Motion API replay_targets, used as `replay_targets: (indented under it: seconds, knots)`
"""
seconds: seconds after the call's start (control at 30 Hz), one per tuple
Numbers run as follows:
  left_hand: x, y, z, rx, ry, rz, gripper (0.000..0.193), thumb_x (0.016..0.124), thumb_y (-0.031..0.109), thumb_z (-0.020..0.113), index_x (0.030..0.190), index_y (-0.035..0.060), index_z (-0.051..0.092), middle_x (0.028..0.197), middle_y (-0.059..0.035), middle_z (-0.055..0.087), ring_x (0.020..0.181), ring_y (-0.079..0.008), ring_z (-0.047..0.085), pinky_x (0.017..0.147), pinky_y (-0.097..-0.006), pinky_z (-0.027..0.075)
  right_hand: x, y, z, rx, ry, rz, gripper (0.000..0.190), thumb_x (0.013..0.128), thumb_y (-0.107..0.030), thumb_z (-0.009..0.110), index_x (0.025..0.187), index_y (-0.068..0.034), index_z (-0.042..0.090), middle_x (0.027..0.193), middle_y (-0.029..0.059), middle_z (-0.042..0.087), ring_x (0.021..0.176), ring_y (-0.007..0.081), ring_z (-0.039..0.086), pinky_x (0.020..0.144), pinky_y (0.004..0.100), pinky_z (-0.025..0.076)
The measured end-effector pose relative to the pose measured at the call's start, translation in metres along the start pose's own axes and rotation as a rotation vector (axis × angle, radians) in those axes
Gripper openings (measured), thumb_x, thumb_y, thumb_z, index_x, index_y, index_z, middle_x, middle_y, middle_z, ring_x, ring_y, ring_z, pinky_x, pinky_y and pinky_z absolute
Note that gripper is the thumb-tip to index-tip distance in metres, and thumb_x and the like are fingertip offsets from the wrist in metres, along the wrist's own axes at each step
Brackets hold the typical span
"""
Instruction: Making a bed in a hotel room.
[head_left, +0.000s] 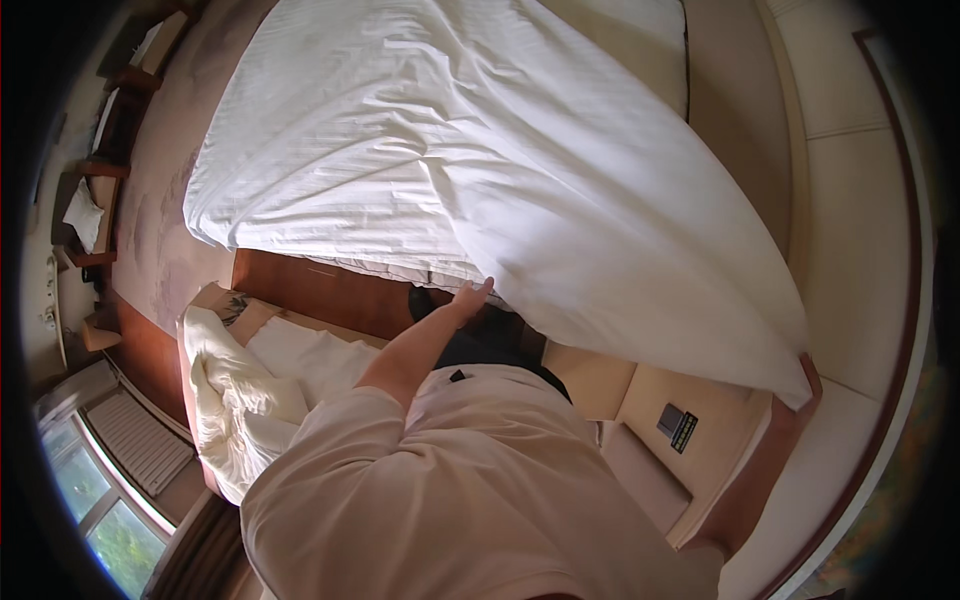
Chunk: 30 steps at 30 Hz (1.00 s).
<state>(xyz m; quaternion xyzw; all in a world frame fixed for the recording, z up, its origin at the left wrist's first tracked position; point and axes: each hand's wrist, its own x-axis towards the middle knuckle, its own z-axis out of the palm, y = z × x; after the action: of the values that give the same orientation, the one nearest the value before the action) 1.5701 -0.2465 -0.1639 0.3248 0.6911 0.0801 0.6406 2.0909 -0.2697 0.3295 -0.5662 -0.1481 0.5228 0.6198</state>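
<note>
A large white bed sheet (420, 150) with many creases is spread over the mattress (637, 37), whose bare far corner shows at the top. My right hand (801, 394) grips a corner of the sheet beside the padded headboard (840, 225), and the cloth is stretched out towards it. At the near edge of the bed, in front of my body, my left hand (471, 297) has hold of the sheet's lower edge. A fold runs from these fingers up across the cloth. Part of a quilted layer (367, 268) peeks out beneath the sheet.
Close on my right stands a bedside table (720, 420) with a small dark box (670, 420) and a black card (684, 433) bearing writing. To my left, rumpled white bedding (240, 397) lies on a seat. Beyond it are a radiator (140, 442) and a window (124, 540).
</note>
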Motion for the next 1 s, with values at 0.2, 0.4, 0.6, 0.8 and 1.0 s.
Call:
replay_targets:
  seconds: [0.2, 0.4, 0.6, 0.8, 1.0]
  knots:
    - [0.006, 0.014, 0.024, -0.819, -0.117, -0.342, 0.109, 0.072, 0.086, 0.044, 0.152, 0.0176, 0.015, 0.152, -0.0147, 0.029, 0.135, -0.0319, 0.035, 0.109, -0.0541, 0.027, -0.031, -0.043, 0.011, -0.09, 0.136, -0.128, 0.04, 0.093, -0.015, 0.054, 0.129, 0.002, 0.05, 0.126, 0.0183, 0.055, 0.115, 0.0311, 0.053, 0.101, 0.044, 0.042]
    - [0.029, 0.026, 0.015, -1.305, -0.188, -0.199, 0.099, 0.076, 0.089, 0.031, 0.146, 0.0196, 0.034, 0.146, -0.0029, 0.043, 0.128, -0.0253, 0.043, 0.107, -0.0505, 0.029, -0.053, -0.089, 0.02, -0.267, 0.235, -0.277, 0.053, 0.095, -0.022, 0.054, 0.143, -0.005, 0.039, 0.144, 0.0168, 0.041, 0.13, 0.0331, 0.041, 0.111, 0.0474, 0.03]
    - [0.056, 0.007, 0.002, -1.663, -0.174, 0.064, 0.078, 0.092, 0.065, 0.041, 0.147, 0.0108, 0.031, 0.149, -0.0091, 0.039, 0.134, -0.0302, 0.038, 0.111, -0.0488, 0.029, -0.031, -0.111, 0.009, -0.223, 0.286, -0.283, 0.048, 0.096, -0.022, 0.055, 0.14, -0.005, 0.046, 0.145, 0.0176, 0.041, 0.131, 0.0342, 0.041, 0.111, 0.0482, 0.03]
    - [0.017, -0.003, -0.079, -1.756, 0.088, 0.221, 0.053, 0.096, 0.036, 0.051, 0.136, 0.002, 0.043, 0.134, -0.0142, 0.053, 0.121, -0.0324, 0.051, 0.108, -0.0456, 0.036, 0.016, -0.171, -0.168, -0.823, 0.212, -0.573, 0.044, 0.092, -0.021, 0.058, 0.128, 0.003, 0.054, 0.136, 0.0236, 0.05, 0.128, 0.0351, 0.047, 0.108, 0.0447, 0.035]
    - [-0.097, -0.065, -0.112, -1.925, 0.109, 0.517, 0.047, 0.095, 0.029, 0.051, 0.133, 0.0024, 0.045, 0.129, -0.0145, 0.057, 0.116, -0.0304, 0.055, 0.105, -0.0445, 0.04, 0.123, -0.156, -0.179, -1.813, -0.071, -0.887, 0.036, 0.09, -0.015, 0.055, 0.118, 0.008, 0.061, 0.133, 0.0252, 0.052, 0.128, 0.0358, 0.047, 0.108, 0.0426, 0.036]
